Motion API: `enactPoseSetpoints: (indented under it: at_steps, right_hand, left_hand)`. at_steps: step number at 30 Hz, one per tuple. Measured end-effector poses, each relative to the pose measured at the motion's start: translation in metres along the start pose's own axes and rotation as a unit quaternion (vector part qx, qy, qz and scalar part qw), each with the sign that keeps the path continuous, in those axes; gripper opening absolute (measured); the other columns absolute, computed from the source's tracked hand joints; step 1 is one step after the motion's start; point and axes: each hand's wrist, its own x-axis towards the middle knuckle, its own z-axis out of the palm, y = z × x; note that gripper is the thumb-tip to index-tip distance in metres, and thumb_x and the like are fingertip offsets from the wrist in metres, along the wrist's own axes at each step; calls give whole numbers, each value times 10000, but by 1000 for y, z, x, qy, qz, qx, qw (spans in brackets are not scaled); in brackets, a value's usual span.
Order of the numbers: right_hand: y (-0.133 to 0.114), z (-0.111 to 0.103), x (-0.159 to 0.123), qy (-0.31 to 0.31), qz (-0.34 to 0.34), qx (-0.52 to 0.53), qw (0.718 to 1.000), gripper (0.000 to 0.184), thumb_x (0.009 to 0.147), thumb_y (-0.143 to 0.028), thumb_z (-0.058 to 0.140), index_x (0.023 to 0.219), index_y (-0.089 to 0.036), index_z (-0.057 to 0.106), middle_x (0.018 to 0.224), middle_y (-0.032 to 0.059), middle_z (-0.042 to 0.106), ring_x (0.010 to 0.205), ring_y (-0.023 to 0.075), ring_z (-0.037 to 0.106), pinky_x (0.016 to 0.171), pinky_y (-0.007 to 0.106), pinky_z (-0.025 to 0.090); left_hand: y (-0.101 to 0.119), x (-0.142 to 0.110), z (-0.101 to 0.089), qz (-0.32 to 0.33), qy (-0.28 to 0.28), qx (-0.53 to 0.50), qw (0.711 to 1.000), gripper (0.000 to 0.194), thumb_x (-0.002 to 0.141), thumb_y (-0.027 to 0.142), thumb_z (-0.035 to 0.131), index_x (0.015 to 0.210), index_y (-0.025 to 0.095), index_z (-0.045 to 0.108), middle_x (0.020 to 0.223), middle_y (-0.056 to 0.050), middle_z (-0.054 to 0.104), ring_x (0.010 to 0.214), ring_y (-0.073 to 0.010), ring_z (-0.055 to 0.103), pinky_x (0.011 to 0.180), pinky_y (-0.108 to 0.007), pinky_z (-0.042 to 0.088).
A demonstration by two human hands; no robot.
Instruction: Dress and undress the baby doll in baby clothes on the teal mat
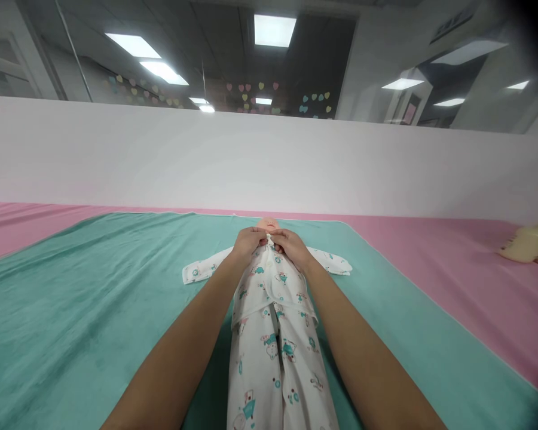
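Note:
A baby doll (268, 223) lies on its back, only part of its head showing beyond my hands. It wears a white printed baby top (269, 280) with the sleeves spread out to both sides. Matching white printed trousers (253, 364) stretch toward me below the top's hem. At the neckline, my left hand (250, 240) pinches the left edge of the collar. My right hand (291, 243) pinches the collar's other side, close beside the left. The fingertips nearly meet, and any fastener between them is too small to make out.
A teal sheet (94, 310) lies under the doll, over a pink cover (430, 257). Behind stands a low white wall (251, 161) with glass above it. A yellowish soft-looking object (526, 243) lies at the far right.

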Motion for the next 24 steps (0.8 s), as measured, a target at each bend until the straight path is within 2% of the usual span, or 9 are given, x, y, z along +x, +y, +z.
enactPoseSetpoints:
  at_steps: [5,12,18,24]
  right_hand:
    - [1,2,2,18,-1,-28,999,292,683,-289,587,943,-157,578,540,-40,511,492,82,454,485,200,362]
    - [1,2,0,38,-13,-42,998,317,614,-241,621,917,-159,573,703,-24,545,504,69,485,495,209,394]
    - [1,2,0,31,-28,-53,998,319,631,-270,610,934,-169,591,654,-37,524,512,77,477,503,208,382]
    - [2,1,-1,27,-53,-69,996,298,639,-231,560,926,-180,619,626,-46,504,527,78,473,527,203,378]
  left_hand:
    - [-2,3,-2,-14,-22,-18,999,66,548,136,589,565,131,526,461,40,452,433,-49,405,434,-172,309]
    - [2,2,-8,-28,-76,-35,996,182,552,133,603,510,156,427,477,46,411,440,-40,371,423,-169,308]
    - [3,1,-10,-29,-90,-40,995,229,567,111,569,502,174,359,469,59,357,424,-34,332,411,-172,291]
    - [4,-2,-7,-13,-83,6,996,158,598,153,607,571,153,451,500,46,425,432,-42,383,431,-180,317]
